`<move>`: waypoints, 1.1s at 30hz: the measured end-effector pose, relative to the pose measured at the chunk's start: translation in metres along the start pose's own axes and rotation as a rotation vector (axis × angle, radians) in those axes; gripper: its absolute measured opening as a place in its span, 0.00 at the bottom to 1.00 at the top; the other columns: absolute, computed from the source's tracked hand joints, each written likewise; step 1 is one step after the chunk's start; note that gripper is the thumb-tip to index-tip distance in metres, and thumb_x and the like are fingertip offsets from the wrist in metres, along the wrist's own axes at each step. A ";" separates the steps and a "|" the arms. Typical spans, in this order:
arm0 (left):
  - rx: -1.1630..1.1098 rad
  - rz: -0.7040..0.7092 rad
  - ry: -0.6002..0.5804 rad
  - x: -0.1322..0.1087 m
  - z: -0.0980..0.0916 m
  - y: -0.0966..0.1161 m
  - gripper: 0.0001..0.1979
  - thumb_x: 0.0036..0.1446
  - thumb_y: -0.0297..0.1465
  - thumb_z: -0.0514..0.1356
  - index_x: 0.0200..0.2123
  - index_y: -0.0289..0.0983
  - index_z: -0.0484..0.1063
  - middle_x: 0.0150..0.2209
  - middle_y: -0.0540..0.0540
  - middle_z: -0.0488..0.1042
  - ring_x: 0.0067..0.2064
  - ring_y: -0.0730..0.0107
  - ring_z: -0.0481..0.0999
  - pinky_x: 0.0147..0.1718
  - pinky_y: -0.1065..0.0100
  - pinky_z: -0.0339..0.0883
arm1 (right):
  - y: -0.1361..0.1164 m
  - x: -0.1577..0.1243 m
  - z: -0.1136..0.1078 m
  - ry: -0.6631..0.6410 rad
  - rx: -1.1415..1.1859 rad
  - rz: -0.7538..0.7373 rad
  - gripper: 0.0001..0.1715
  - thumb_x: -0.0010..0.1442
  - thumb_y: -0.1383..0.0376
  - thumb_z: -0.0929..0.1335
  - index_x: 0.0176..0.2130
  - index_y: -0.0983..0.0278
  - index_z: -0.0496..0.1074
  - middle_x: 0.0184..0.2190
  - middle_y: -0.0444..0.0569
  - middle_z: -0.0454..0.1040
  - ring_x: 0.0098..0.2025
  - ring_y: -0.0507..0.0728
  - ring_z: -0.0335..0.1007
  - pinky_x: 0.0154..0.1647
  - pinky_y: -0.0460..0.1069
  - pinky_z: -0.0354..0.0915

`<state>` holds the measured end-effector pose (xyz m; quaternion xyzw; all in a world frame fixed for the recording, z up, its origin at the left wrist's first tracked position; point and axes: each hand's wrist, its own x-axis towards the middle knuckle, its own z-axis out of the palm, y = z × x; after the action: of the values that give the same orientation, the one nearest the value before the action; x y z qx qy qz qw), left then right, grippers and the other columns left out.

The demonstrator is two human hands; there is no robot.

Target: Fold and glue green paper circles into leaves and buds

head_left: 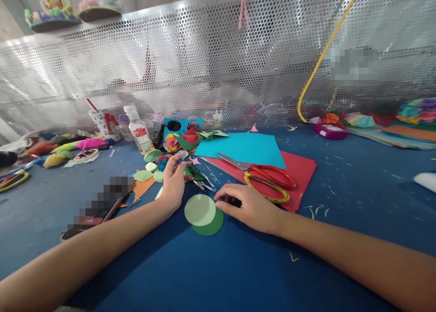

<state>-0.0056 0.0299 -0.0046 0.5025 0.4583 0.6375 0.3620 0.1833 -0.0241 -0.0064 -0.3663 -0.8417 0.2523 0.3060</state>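
Observation:
My left hand (173, 185) reaches over a small pile of cut paper pieces (195, 172), fingers bent and apart, with no object visible in its grip. Just right of centre, my right hand (252, 207) rests on its side with thumb and fingers apart, tips beside two paper circles. The pale green circle (200, 210) overlaps the darker green circle (214, 223) on the blue table. Large scissors (269, 180) with red and yellow handles lie behind my right hand, across red paper (301, 171) and a light blue sheet (238, 148).
A glue bottle (140, 132) stands behind my left hand, near light green paper pieces (141, 175). On the left lie a phone-like dark object (102, 207) and colourful yarn bundles (61, 151). A perforated metal panel (190, 66) closes the far side. A purple case (330, 131) sits at right.

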 end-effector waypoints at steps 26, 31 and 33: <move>0.357 0.564 -0.625 -0.031 -0.004 0.013 0.11 0.55 0.21 0.48 0.36 0.35 0.68 0.35 0.44 0.72 0.35 0.73 0.72 0.33 0.71 0.68 | -0.002 -0.003 0.004 -0.168 -0.199 -0.284 0.16 0.57 0.58 0.65 0.43 0.63 0.70 0.40 0.49 0.72 0.44 0.55 0.65 0.49 0.52 0.55; 0.386 0.362 -0.604 -0.030 -0.002 0.013 0.11 0.57 0.25 0.47 0.36 0.34 0.69 0.33 0.46 0.71 0.32 0.74 0.71 0.31 0.72 0.66 | -0.004 -0.004 0.002 -0.154 -0.244 -0.293 0.13 0.62 0.64 0.60 0.38 0.63 0.72 0.35 0.47 0.73 0.39 0.53 0.66 0.45 0.50 0.57; 0.394 0.325 -0.634 -0.031 -0.002 0.015 0.10 0.58 0.26 0.48 0.36 0.35 0.69 0.33 0.46 0.71 0.32 0.74 0.72 0.30 0.72 0.66 | -0.004 -0.004 0.003 -0.155 -0.252 -0.306 0.12 0.61 0.64 0.60 0.36 0.63 0.72 0.35 0.47 0.73 0.39 0.53 0.66 0.44 0.50 0.57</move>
<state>-0.0002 -0.0035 -0.0005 0.7997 0.3522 0.4000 0.2766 0.1821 -0.0303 -0.0073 -0.2491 -0.9334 0.1233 0.2270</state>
